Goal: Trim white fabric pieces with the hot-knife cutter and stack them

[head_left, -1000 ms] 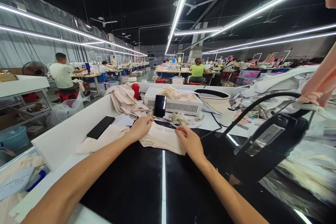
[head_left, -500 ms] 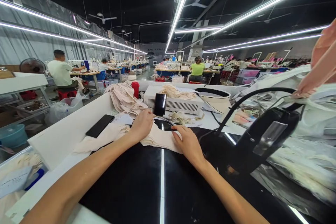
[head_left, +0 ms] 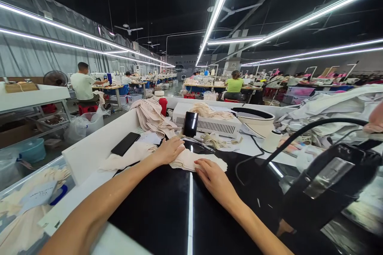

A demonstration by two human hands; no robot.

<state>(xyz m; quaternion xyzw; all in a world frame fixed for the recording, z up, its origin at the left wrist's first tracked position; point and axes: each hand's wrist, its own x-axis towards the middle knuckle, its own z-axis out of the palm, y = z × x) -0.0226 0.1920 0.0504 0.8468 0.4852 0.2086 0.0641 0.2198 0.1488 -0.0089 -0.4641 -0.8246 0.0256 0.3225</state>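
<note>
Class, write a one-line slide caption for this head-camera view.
Both hands, left hand and right hand, press a cream fabric piece on a black table.

We note left hand covers near edge of cream fabric piece. Black iron cut by right edge, blurred. Co-worker's hand cropped, possibly holding cloth. Distant workers too small.

glossy black table – cream fabric piece, black iron (right side) on it.
</note>
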